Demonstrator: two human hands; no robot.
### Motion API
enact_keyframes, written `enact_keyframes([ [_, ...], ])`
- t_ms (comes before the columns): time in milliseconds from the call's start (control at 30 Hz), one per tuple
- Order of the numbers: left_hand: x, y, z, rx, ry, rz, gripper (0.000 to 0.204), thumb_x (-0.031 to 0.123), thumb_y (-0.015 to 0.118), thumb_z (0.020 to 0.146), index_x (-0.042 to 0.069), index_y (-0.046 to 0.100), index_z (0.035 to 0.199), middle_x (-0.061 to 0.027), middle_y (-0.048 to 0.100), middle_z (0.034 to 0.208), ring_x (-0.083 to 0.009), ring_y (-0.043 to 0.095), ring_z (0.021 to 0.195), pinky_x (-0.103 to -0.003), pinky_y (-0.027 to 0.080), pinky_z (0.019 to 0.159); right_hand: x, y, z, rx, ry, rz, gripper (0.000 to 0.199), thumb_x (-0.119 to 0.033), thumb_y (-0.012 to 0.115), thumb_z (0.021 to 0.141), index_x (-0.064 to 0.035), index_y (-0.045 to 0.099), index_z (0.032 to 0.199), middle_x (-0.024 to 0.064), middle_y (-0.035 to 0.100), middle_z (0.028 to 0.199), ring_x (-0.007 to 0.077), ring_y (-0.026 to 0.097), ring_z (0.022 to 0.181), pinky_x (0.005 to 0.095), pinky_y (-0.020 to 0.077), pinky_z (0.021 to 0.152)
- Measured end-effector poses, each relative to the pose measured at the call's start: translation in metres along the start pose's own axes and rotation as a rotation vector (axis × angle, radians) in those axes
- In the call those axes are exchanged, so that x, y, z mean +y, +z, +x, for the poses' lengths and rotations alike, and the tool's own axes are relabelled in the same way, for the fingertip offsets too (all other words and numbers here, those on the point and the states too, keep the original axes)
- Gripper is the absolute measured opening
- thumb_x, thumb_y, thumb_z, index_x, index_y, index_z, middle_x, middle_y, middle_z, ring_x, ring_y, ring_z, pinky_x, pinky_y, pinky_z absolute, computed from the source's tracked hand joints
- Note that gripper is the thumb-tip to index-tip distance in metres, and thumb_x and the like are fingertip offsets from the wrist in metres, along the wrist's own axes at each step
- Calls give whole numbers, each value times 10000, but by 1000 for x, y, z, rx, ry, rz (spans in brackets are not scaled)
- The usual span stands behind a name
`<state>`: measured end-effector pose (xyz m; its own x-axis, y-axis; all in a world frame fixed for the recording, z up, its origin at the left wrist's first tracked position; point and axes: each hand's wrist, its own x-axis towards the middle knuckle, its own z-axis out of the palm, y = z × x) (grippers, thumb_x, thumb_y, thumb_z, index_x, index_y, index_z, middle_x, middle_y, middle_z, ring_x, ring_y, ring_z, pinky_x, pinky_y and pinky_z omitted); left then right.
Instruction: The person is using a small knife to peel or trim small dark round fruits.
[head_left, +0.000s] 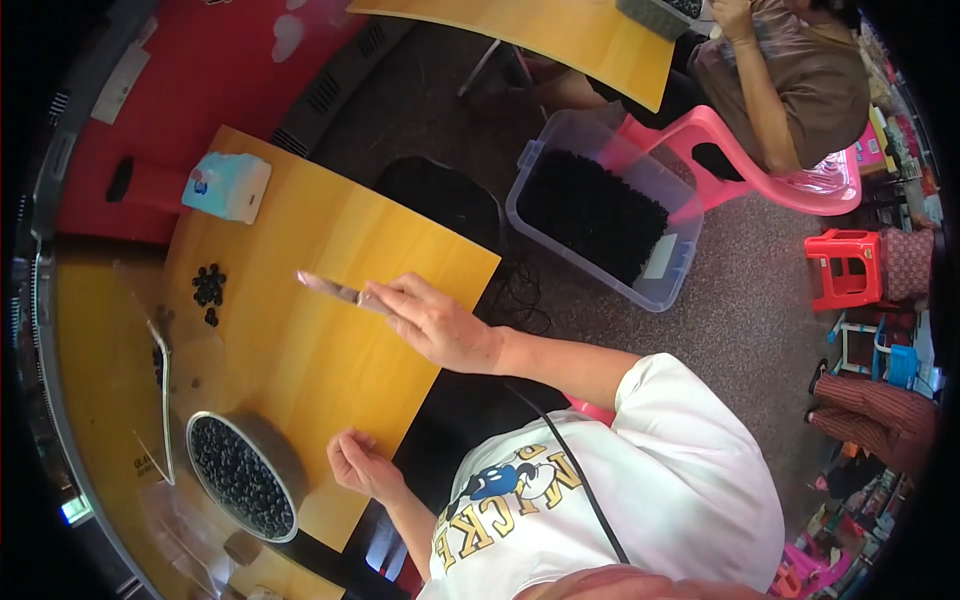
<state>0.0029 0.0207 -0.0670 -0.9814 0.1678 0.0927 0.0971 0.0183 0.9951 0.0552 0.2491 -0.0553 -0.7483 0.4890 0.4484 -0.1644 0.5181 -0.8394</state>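
My right hand (430,318) is raised above the yellow table (350,235), its fingers closed around a slim, flat, knife-like tool (335,287). The tool's pale, pinkish end points to the left, and its exact kind is hard to make out. By the table's near edge, my left hand (362,464) is curled with fingertips together; whatever it may pinch is hidden. To its left stands a metal bowl (298,470) full of small, round, shiny black pieces (240,475). More such black pieces (208,286) lie in a small cluster at the table's far left.
A tissue pack (228,187) sits at the table's far corner. On the floor to the right is a clear plastic bin (518,200) filled with black pieces. Beyond it, a person (810,75) sits on a pink chair (800,190). A red stool (843,268) stands further right.
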Motion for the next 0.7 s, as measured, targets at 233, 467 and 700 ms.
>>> enact_keyframes([
  [233,22,-4,4,-54,66,-45,198,-50,548,895,-7,602,1081,-54,605,831,-101,538,720,-206,424,645,6,8,3,-45,-85,-300,399,-13,526,898,-34,526,1296,168,573,1064,323,572,987,364,471,858],
  [467,90,-103,14,164,359,387,162,-105,649,785,-3,653,910,-82,654,858,-157,607,786,-224,469,698,-2,12,-1,-45,131,-240,371,-62,475,961,-16,500,1328,88,561,1102,188,542,1019,272,414,885],
  [700,129,-170,32,174,171,698,149,-3,685,784,13,660,930,-79,631,819,-156,600,673,-252,468,615,-3,13,0,-60,127,-236,344,-100,467,965,-13,536,1291,83,564,1049,174,557,977,273,439,846],
])
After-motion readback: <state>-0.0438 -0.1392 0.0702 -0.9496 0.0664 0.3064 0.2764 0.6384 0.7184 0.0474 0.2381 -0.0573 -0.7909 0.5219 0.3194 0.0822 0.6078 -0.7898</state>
